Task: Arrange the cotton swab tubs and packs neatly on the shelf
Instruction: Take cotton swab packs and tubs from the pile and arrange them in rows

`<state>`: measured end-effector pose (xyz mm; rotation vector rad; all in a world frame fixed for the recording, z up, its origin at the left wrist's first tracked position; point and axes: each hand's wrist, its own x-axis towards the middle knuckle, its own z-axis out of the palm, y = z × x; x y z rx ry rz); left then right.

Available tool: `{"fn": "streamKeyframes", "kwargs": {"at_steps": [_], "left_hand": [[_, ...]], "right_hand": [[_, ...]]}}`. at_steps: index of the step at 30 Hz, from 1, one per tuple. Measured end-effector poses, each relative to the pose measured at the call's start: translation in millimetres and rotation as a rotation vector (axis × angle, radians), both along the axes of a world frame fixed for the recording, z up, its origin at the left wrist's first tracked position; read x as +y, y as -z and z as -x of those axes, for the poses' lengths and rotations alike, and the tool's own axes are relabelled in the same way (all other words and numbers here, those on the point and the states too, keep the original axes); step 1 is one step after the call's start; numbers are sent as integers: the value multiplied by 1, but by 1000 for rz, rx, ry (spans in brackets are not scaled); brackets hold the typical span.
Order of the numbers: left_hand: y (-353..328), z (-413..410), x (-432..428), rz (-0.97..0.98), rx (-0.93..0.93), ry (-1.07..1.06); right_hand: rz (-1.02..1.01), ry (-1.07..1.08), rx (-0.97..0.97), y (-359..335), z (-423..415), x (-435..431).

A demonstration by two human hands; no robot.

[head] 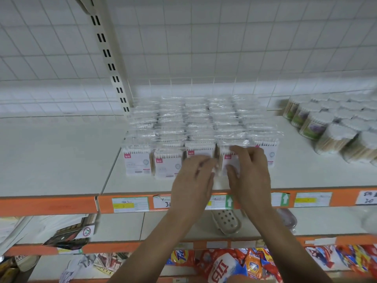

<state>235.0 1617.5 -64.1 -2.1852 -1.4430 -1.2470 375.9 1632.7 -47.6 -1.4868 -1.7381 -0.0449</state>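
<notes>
Arms are stretched to the front row of the shelf [306,176]: one pack [230,159] is held by the right hand [250,170], thumb on its label. At the left hand [192,176] no grip can be told, too blurry. Pack's best slid flush with its neighbours [201,151], not squeezed.

Shop, price labels [130,204] along orange shelf edge [49,205]

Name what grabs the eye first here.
Two hands meet mid-frame: the right hand pinches a front-row pack, and the left hand is at the pack's left side. Behind them a tight block of wrapped swab packs fills mid-shelf. Round tubs cluster at the far right.
</notes>
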Motion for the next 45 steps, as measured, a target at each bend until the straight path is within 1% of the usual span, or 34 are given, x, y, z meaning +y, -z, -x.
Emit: {"fn": "streamKeyframes", "kwargs": {"at_steps": [2,4,5,9,12,17,27,30,34,38,41,45], "left_hand": [[-2,-12,4,-59,44,-26],[-8,-17,7,-128,94,-119],[-11,-16,6,-127,112,-189],[-18,8,6,-4,198,-467],[-17,29,18,103,237,-565],[-13,40,34,227,244,-531],[-12,44,39,211,264,-517],[-18,45,33,214,244,-491],[-24,54,29,203,222,-460],[-23,68,33,269,265,-422],[-22,71,36,287,293,-414],[-20,71,37,272,312,-425]], "right_hand": [[-40,16,-39,-1,-4,2],[-91,42,-93,-1,-7,3],[-101,39,-123,0,-10,3],[-23,-4,-267,4,-17,11],[24,28,-337,1,-19,23],[86,49,-411,1,-16,39],[82,39,-404,-1,-18,41],[32,43,-357,-3,-15,36],[-89,-1,-350,-11,6,33],[-120,-47,-441,-11,35,36],[-64,-11,-512,-5,46,42],[-48,19,-533,-1,49,48]]}}
